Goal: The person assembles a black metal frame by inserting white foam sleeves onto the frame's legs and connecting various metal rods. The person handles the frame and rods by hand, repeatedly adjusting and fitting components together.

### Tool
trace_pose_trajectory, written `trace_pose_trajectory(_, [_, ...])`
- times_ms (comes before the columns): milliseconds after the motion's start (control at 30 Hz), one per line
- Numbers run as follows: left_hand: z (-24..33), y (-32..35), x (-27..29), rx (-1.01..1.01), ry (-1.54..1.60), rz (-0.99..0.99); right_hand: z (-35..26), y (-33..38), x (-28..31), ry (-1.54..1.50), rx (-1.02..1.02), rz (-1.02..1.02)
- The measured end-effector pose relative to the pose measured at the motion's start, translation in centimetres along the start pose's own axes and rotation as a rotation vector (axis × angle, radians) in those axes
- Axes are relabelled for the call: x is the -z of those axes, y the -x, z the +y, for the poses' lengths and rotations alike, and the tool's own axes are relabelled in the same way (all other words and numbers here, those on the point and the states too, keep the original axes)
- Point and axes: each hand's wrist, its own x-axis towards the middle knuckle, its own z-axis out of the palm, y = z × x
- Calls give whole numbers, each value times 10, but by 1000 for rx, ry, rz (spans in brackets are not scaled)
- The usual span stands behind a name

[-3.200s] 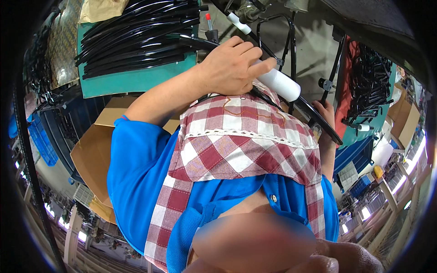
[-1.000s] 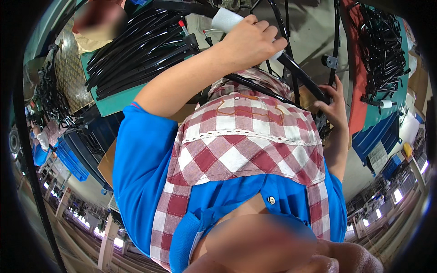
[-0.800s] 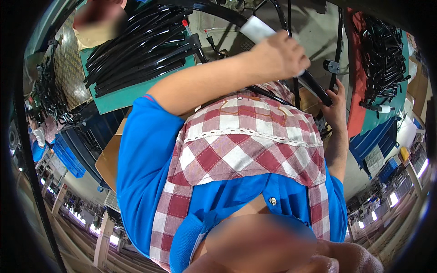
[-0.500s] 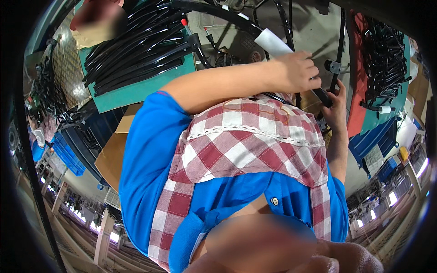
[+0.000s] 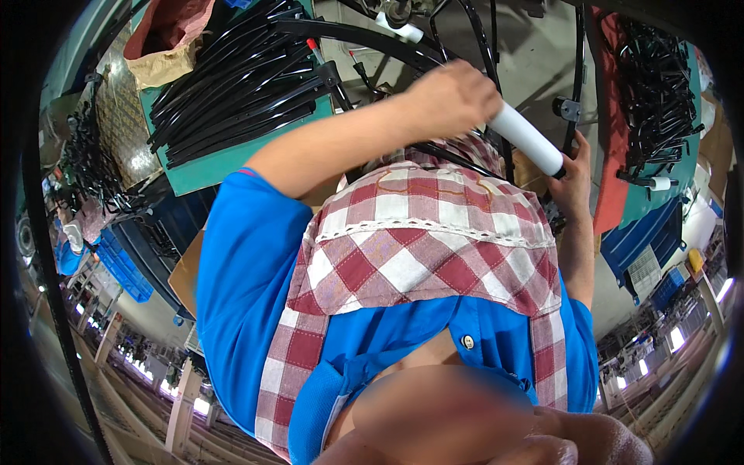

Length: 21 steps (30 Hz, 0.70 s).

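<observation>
A long black bar (image 5: 364, 32) curves from the upper left down toward my right, with a smooth white sleeve (image 5: 528, 139) around its lower stretch. My left hand (image 5: 456, 97) is closed around the bar at the sleeve's upper end, its palm side hidden. At the bar's lower right end, my right hand (image 5: 573, 182) holds the tip just below the sleeve, thumb and fingers partly hidden. Close behind that hand stands an upright black rod with a metal clamp (image 5: 567, 110). A second white sleeve (image 5: 399, 28) lies farther off.
On the left, a green table (image 5: 186, 177) bears a pile of black strips (image 5: 240, 93). Another green table with a red edge (image 5: 611, 198) stands at right, heaped with thin black bent rods (image 5: 655, 93). Blue crates (image 5: 124, 267) and a cardboard box (image 5: 186, 275) sit lower left.
The white sleeve has shifted down the bar toward my right hand. My left hand has moved up and left, from below the sleeve to its upper end. My right hand stays about where it was.
</observation>
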Motion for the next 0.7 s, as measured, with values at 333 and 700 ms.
trace_pose_trajectory(333, [-40,35,26,362,372,-532,-2,-2,6,40,20,-48])
trace_pose_trajectory(700, [-58,51,37,437,629,-575,14,-3,7,101,126,-75])
